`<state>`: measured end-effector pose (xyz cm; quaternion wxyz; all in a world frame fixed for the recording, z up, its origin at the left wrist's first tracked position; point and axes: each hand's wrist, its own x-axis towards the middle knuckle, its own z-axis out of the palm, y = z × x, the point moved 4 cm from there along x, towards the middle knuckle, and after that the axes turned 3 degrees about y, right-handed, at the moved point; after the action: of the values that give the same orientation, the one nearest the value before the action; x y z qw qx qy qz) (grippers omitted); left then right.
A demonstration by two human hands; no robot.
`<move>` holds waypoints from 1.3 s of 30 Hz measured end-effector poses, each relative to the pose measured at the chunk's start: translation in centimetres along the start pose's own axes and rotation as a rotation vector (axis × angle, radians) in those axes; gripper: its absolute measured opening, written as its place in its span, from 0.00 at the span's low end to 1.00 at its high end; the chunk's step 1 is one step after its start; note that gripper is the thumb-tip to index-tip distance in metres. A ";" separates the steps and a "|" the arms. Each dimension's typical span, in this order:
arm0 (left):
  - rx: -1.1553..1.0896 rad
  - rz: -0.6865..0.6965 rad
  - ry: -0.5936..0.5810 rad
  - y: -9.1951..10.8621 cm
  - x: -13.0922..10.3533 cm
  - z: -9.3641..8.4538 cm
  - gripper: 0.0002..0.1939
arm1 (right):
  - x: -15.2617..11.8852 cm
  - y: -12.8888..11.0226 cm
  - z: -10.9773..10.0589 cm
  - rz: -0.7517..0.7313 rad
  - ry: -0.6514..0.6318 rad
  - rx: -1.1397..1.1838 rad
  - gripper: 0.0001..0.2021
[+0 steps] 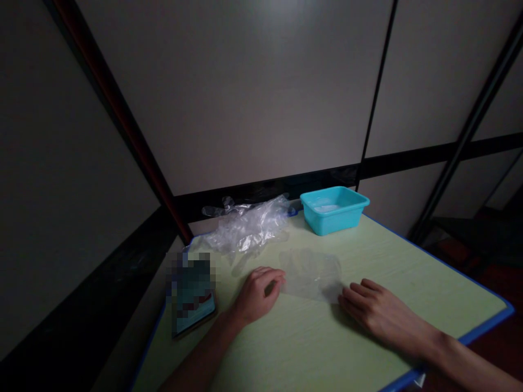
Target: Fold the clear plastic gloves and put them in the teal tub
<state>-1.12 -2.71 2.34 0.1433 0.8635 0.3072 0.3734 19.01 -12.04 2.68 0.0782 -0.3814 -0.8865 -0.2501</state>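
A clear disposable plastic glove point(312, 272) lies spread on the table between my two hands. At its left edge, my left hand point(260, 294) has thumb and fingertips pinched together on the thin film. My right hand point(370, 305) is at the lower right edge, palm down, its fingers bent and closed on the film; the thumb is hidden. Behind my left hand sits a crumpled heap of clear plastic gloves point(253, 226), with a few finger shapes sticking out. A turquoise plastic basin point(335, 218) stands at the back, holding something pale and thin.
The pale green table point(286, 348) has a blue edge band. A phone or tablet point(194, 305), partly blurred out, stands at the table's left side. Light cabinet panels point(261, 98) with dark strips rise directly behind the table.
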 end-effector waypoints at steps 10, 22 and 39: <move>0.051 0.057 -0.041 0.1 -0.1 0.2 0.12 | 0.3 -0.7 0.8 -0.001 0.003 -0.033 0.09; 0.018 0.054 -0.144 0.8 0.0 0.5 0.13 | -0.1 1.1 0.2 0.365 0.143 0.483 0.12; -0.123 -0.070 -0.097 0.1 0.8 0.8 0.09 | 0.6 4.4 1.2 0.592 0.288 0.798 0.09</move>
<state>-0.01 -2.31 2.30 0.2236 0.8589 0.3064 0.3441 21.81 -8.49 3.56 0.4062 -0.5180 -0.7473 0.0904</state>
